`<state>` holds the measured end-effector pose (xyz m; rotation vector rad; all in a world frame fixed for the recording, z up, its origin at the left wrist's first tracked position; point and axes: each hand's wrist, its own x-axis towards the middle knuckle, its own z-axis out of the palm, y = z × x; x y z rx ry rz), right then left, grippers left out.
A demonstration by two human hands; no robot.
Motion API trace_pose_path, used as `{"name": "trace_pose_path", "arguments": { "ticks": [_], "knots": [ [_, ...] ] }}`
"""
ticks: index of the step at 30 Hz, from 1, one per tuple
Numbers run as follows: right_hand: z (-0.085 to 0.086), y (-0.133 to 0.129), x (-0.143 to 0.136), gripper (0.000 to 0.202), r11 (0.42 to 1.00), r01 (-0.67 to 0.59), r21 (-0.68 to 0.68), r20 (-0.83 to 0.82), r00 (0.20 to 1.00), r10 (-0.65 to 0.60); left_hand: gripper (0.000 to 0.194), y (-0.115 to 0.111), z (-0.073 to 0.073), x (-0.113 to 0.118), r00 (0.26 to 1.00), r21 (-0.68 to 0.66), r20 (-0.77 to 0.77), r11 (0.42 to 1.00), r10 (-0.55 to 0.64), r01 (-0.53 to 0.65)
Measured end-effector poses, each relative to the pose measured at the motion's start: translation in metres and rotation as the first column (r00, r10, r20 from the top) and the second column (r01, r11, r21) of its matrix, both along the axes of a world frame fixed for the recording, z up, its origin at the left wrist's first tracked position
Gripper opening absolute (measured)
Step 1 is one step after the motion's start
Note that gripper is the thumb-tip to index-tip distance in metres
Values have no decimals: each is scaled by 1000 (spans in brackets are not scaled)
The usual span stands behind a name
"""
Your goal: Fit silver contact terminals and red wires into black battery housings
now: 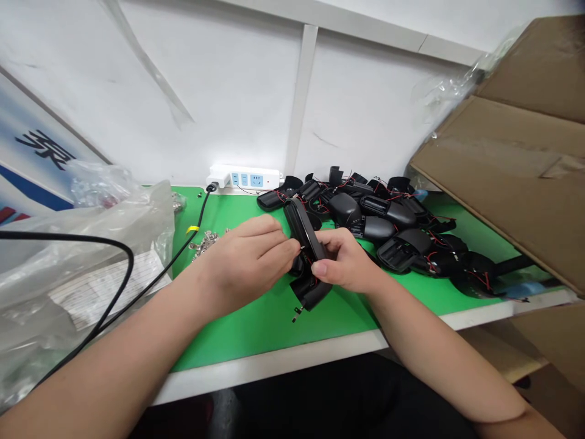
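Note:
Over the green mat (pixel 256 326), my right hand (pixel 350 259) grips a black plastic housing (pixel 304 225), thumb on its near side. The housing stands tilted, with red wire in its open side and a small metal piece (pixel 298 312) dangling at its lower end. My left hand (pixel 251 262) is closed in a pinch against the housing's left edge. A tiny bit at those fingertips is too small to name. Behind my left hand lies a pile of small silvery metal parts (pixel 208 244), partly covered by the hand.
Several similar black housings (pixel 379 225) with red wires are heaped at the back right. A white power strip (pixel 253 178) with a black cable (pixel 194 235) sits by the wall. Clear plastic bags (pixel 137 213) and a printed paper (pixel 109 289) lie left; a cardboard box (pixel 516 158) leans in right.

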<state>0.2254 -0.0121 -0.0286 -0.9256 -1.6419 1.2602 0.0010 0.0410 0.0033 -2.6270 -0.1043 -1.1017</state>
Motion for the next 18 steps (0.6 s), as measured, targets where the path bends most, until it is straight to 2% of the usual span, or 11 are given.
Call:
{"name": "trace_pose_path", "arguments": {
  "ticks": [6, 14, 18],
  "knots": [
    [2, 0, 0, 42, 1000, 7, 9, 30, 1000, -8, 24, 2, 1, 0, 999, 42, -24, 998, -37, 38],
    [2, -1, 0, 48, 999, -30, 22, -22, 999, 30, 22, 0, 2, 0, 1000, -24, 9, 999, -25, 25],
    [0, 0, 2, 45, 999, -37, 31, -47, 998, 38, 17, 2, 1, -1, 1000, 0, -12, 1000, -19, 19]
  ]
}}
